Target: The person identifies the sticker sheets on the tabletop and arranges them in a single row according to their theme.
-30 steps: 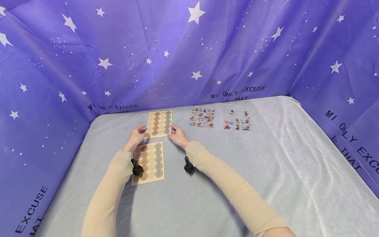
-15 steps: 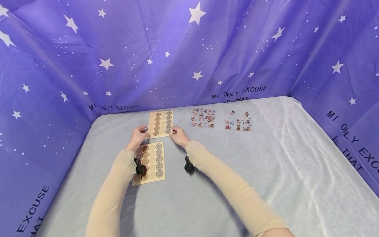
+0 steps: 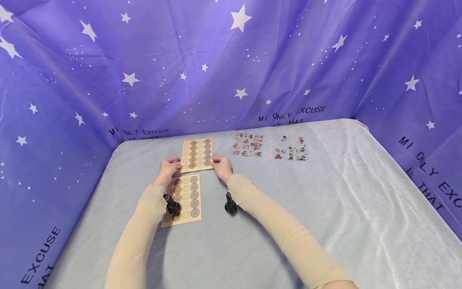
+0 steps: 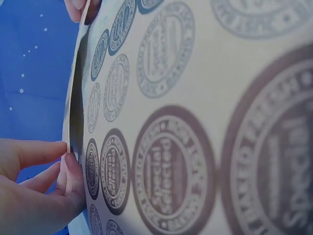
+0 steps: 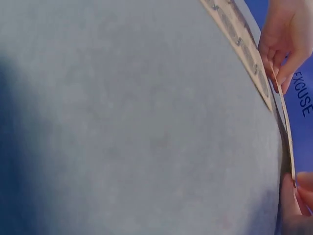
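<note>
An upper cream sheet of round printed stickers (image 3: pixel 197 154) is gripped at its two near corners. My left hand (image 3: pixel 167 169) pinches its left corner between thumb and fingers. My right hand (image 3: pixel 222 167) pinches the right corner. In the right wrist view this sheet (image 5: pixel 287 129) appears edge-on, its near edge raised off the cloth. A second, similar sticker sheet (image 3: pixel 189 200) lies flat just nearer, partly hidden under my left wrist; its printed circles (image 4: pixel 171 171) fill the left wrist view.
Two clear sheets of small colourful cartoon figures, one fuller (image 3: pixel 247 145) and one sparser (image 3: pixel 290 148), lie to the right at the back. Pale blue cloth (image 3: pixel 288 200) covers the table. A purple star-patterned curtain (image 3: pixel 223 72) surrounds its back and sides.
The upper sticker sheet has come slightly nearer to me, with both hands holding its corners. The lower sheet and the clear figure sheets stay in place.
</note>
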